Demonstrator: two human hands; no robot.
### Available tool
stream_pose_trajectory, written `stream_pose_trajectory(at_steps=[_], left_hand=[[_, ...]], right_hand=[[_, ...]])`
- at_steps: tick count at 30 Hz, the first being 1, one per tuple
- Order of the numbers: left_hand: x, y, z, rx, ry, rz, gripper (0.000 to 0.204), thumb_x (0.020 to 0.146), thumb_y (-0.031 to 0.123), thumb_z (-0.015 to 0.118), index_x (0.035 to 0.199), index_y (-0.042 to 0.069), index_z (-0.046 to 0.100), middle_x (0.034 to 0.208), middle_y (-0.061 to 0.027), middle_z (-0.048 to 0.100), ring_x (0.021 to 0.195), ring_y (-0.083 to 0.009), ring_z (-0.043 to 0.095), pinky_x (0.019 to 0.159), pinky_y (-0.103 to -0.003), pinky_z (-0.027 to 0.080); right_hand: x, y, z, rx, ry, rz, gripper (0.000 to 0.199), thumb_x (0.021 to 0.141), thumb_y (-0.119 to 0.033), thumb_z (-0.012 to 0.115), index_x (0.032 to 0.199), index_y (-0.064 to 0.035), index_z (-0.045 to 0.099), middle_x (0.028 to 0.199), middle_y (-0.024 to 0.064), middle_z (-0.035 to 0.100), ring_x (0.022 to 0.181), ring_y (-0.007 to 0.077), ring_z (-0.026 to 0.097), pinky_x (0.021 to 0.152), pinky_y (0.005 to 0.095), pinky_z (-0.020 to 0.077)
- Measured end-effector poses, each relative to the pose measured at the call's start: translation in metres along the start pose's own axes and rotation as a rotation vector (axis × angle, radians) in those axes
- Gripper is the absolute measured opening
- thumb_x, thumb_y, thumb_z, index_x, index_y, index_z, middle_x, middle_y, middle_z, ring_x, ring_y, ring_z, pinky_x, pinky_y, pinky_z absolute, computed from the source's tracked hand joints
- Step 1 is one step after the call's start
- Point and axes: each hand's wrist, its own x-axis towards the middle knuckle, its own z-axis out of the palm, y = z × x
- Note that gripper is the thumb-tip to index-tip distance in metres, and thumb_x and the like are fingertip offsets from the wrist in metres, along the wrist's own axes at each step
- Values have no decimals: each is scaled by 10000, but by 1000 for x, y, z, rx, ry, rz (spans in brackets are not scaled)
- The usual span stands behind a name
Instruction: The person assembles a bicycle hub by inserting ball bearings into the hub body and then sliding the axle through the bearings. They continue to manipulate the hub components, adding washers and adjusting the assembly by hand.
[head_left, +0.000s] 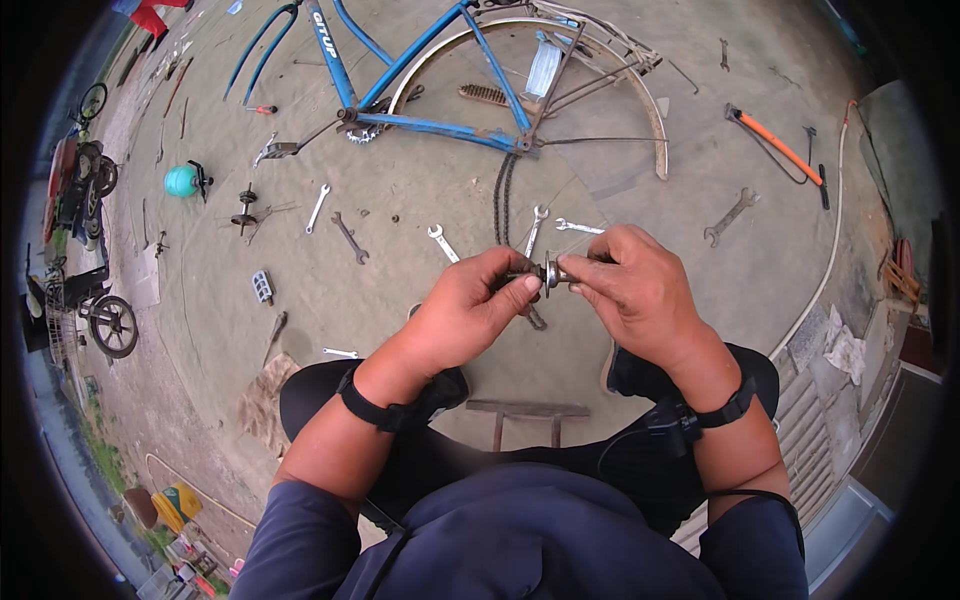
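In front of me, between my knees, both hands hold what looks like a bicycle hub (551, 272), with a round metal flange and a shiny end. Fingers of my left hand (475, 303) are wrapped round its dark left part, with the thumb along the near side. On the other side my right hand (632, 293) pinches the silver end between thumb and fingers. My fingers cover much of the part. A bicycle chain (503, 200) lies on the ground just beyond, partly hidden behind my hands.
A blue bicycle frame (440, 125) lies ahead, with a mudguard (655, 125) and a brush (483, 94). Several wrenches (318, 208) are scattered around, plus a pedal (262, 287) and another hub (244, 207). An orange-handled pump (775, 143) rests at the right. Parked motorbikes (85, 190) stand far left.
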Motion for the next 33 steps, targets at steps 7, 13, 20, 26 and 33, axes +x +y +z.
stream_pose_trajectory(at_steps=[7, 13, 20, 26, 33], left_hand=[[0, 5, -3, 55, 13, 12, 240, 1014, 171, 691, 1126, -29, 622, 966, -64, 675, 855, -96, 614, 731, -269, 527], [1, 6, 2, 110, 0, 68, 268, 1007, 141, 703, 1181, -37, 604, 1047, -77, 673, 917, -103, 629, 767, -274, 536], [2, -1, -2, -37, -10, -4, 221, 1018, 126, 683, 1167, -25, 620, 1043, -69, 674, 894, -99, 616, 777, -277, 528], [-1, 4, 5, 43, 82, 139, 230, 1043, 195, 656, 1125, -19, 636, 895, -26, 657, 830, -81, 585, 713, -261, 506], [1, 2, -5, 40, -11, -54, 205, 1006, 115, 694, 1148, -17, 626, 996, -40, 668, 891, -106, 622, 775, -275, 526]], right_hand=[[0, 4, 3, 12, 23, 4, 304, 761, -110, 808, 1054, -182, 770, 863, 36, 607, 835, 263, 629, 665, 379, 523], [-3, 5, -3, 5, -3, 12, 305, 767, -105, 802, 1061, -177, 770, 864, 49, 605, 832, 273, 627, 663, 384, 520], [-3, 7, 3, 81, 85, -29, 352, 733, -53, 808, 1069, -152, 778, 860, 62, 604, 805, 277, 626, 643, 399, 511], [-1, 4, 2, 85, 32, -26, 400, 716, 23, 813, 1092, -105, 767, 882, 91, 633, 791, 283, 637, 657, 381, 510], [0, 0, 3, 29, 24, 14, 342, 736, -68, 808, 1057, -180, 773, 862, 42, 602, 832, 260, 625, 668, 383, 521]])
